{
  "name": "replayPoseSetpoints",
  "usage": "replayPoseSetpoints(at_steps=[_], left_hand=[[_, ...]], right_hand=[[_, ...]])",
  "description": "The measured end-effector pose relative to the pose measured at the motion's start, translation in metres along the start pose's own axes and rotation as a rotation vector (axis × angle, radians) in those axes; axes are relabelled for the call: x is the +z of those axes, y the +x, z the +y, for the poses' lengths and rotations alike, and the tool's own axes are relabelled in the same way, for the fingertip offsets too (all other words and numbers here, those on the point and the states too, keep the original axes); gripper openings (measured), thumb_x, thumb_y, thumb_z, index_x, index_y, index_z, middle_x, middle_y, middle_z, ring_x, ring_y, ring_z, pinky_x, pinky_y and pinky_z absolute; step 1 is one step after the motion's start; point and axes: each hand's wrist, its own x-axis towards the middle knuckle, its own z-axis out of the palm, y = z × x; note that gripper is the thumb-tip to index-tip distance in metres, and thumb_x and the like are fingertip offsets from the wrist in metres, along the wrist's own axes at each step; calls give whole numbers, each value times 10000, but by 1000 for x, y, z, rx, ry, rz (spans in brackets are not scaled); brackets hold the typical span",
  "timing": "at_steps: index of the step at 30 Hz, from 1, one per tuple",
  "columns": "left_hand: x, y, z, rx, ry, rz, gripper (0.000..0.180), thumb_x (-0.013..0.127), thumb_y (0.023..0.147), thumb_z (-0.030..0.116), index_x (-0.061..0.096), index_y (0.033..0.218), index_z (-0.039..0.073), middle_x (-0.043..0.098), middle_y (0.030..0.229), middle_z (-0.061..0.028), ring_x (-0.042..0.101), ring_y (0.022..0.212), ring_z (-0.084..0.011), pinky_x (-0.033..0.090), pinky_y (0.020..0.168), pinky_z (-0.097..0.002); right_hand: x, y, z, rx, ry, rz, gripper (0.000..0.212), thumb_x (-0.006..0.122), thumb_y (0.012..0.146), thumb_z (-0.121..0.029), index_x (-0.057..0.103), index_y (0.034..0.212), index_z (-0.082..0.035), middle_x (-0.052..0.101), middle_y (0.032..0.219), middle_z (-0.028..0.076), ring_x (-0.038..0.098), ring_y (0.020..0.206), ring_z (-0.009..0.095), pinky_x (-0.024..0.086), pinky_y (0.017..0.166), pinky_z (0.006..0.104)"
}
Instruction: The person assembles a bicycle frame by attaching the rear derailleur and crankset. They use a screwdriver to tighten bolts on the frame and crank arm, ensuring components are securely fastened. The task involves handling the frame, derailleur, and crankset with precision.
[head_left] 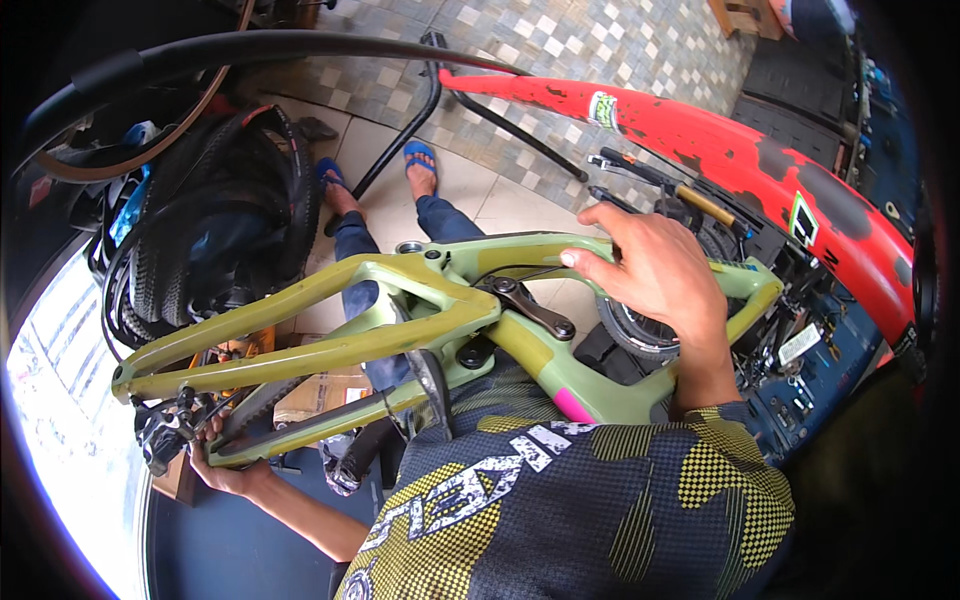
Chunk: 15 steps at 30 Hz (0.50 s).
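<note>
Item: green bicycle frame (400, 342), two-tone, olive and pale green, with a magenta patch (573, 405) low on its front half; it lies slantwise between the two hands, above the person's legs.

Left hand (228, 478): closed from beneath around the frame's rear end, fingers partly hidden. Just beside this grip, a black derailleur (165, 432).

Right hand (655, 265): laid over the top tube, thumb and forefinger spread apart; the other fingers are hidden, so how firmly it grips cannot be told. Left of it and nearer the body, a black linkage arm (535, 308).

Surfaces: beyond both grips, a floor of plain pale tiles (490, 195) near the feet, then grey-and-white mosaic tiling (690, 40). Below the left grip, toward the body, a flat dark-blue surface (250, 540); right of that grip, a cardboard box (325, 390).

Room: beyond the right grip and to its right, a red frame (725, 150), its paint mottled with dark patches. Under the right grip, a wheel (640, 345), partly covered. Farther right and nearer the body, a blue tool board (775, 420) crowded with tools. Beyond the left grip, heaped black tyres (165, 220); left of it, a glaring white area (60, 400).
</note>
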Motion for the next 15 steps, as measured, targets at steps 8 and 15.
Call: replayPoseSetpoints(at_steps=[8,15], left_hand=[[10,-7,-3,36,-9,35,205,570,998,264,567,953,64,566,883,-67,567,920,-242,477,1014,-452],[10,-9,0,28,6,34,332,513,1002,326,642,1007,20,644,909,-79,640,903,-225,542,975,-465]], right_hand=[[1,0,0,-15,3,26,528,743,917,-510,703,1217,-78,695,718,186,714,751,401,523,700,510],[1,2,-4,-12,-5,7,511,747,923,-492,701,1223,-81,702,734,195,717,760,403,528,701,502]])
